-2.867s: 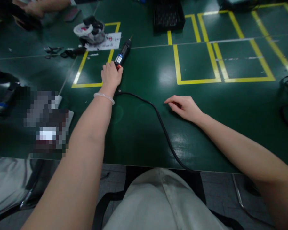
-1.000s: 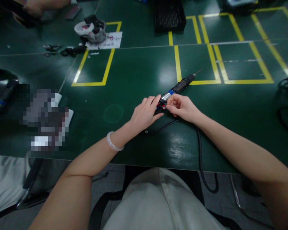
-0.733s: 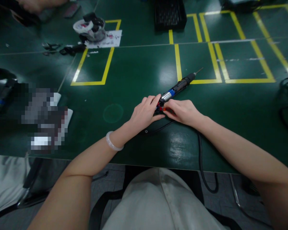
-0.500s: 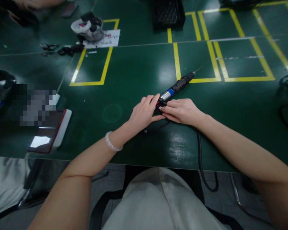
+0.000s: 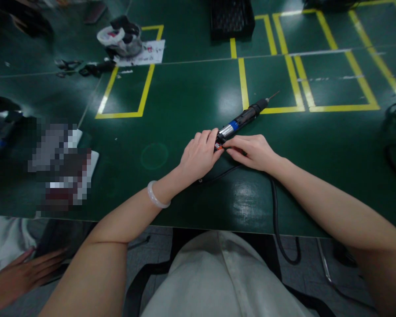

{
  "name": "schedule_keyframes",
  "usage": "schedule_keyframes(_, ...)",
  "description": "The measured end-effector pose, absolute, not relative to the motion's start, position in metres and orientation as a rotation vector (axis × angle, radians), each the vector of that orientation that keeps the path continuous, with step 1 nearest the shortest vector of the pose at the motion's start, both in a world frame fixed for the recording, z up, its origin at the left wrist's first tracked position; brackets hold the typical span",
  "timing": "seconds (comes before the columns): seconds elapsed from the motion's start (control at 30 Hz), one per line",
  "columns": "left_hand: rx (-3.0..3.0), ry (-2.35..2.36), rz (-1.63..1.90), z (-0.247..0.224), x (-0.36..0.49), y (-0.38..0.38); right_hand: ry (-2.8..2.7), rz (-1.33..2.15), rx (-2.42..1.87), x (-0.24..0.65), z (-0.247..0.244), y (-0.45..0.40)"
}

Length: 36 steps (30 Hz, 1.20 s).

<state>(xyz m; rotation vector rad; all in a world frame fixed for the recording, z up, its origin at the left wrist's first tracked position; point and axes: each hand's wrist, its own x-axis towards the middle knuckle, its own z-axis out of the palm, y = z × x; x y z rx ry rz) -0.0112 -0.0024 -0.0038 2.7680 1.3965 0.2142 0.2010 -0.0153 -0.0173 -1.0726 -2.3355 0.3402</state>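
An electric screwdriver (image 5: 246,117) lies slantwise on the green table, its thin bit pointing away to the right. It has a black grip, a silver and blue band, and a small red-orange part near its rear end. My left hand (image 5: 199,154), with a pale bangle at the wrist, is closed around that rear end. My right hand (image 5: 251,152) is beside it, index fingertip at the red-orange part and close to my left thumb. The right thumb sits a little apart below, with nothing visible between. My left fingers partly hide the tool's tail.
A black cable (image 5: 274,207) runs over the table's front edge. Yellow tape outlines (image 5: 270,111) mark the surface. A black crate (image 5: 232,20) stands at the back; a bag of parts (image 5: 123,39) is on a paper sheet. Another person's hand (image 5: 29,268) shows at lower left.
My right thumb and fingers have parted slightly, drawing back from the screwdriver's rear. My left thumb has moved up against the tool. Another person's hand has appeared at lower left.
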Motion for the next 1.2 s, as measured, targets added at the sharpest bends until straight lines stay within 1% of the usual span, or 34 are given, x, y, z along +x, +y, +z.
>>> schedule_keyframes(0.27, 2.727, 1.493, 0.226, -0.008, -0.026, 0.027, -2.139, 0.565, -1.172, 0.207, -0.022, -0.006)
schedule_keyframes(0.53, 2.571, 1.809, 0.162, -0.01, -0.06, 0.095, -1.877, 0.826, -1.221, 0.211, -0.024, 0.002)
schedule_keyframes(0.73, 2.434, 2.025, 0.183, -0.021, -0.091, 0.158, -1.889, 0.839, -1.225, 0.21, -0.023, 0.002)
schedule_keyframes(0.9, 2.352, 2.107, 0.265, -0.029, -0.119, 0.2, -1.932, 0.822, -1.229, 0.211, -0.024, 0.003)
schedule_keyframes(1.07, 2.305, 2.188, 0.227, -0.032, -0.138, 0.227, -1.946, 0.808, -1.228, 0.211, -0.026, 0.003)
schedule_keyframes(1.2, 2.324, 2.239, 0.227, -0.032, -0.138, 0.232, -1.968, 0.789, -1.242, 0.211, -0.026, 0.003)
